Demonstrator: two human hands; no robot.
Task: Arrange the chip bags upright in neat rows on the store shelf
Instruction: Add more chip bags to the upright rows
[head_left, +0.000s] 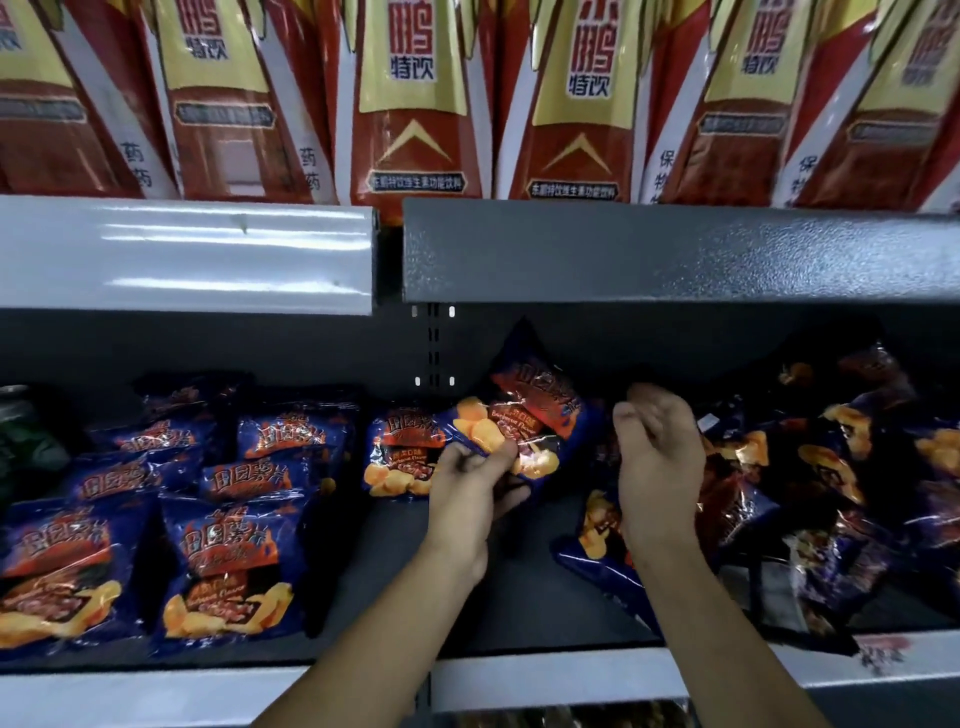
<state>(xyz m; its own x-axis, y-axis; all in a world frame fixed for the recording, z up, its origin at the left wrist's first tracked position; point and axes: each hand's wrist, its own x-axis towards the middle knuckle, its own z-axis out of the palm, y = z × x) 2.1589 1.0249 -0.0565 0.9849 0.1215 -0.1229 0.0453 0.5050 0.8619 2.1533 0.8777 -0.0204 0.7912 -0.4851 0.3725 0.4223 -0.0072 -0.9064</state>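
1. Grey metal, pale and glossy, forms the edge strip (545, 680) of the shelf at 6 o'clock. The dark grey metal shelf deck (519, 597) is seen just behind it.
2. At 8 o'clock, rows of blue foil chip bags (228, 566), printed with orange crisps, are stood upright on the deck, one behind another in two columns.
3. The left hand (467, 488) is reached in just below the middle of the view. Its fingers and thumb are curled round the lower edge of a blue foil chip bag (530, 410). This bag is held clear of the deck and tilted, with its top corner pointed towards 12 o'clock.
4. A single upright blue bag (400, 452) is set at 10 o'clock from that hand, touching the held bag.
5. The right hand (660, 462) is held at 3 o'clock from the left hand, apart from it, with its back turned to the camera. Its fingers are loosely curled, and nothing is seen within them.
6. Under and beyond the right hand, from 3 to 4 o'clock, a heap of blue foil chip bags (831, 467) is left tumbled and overlapping.
7. At 12 o'clock the upper shelf fascia (675, 254) is seen, pale grey on the left and dark grey on the right. Red-and-yellow drink cartons (415, 104) are lined up above it.
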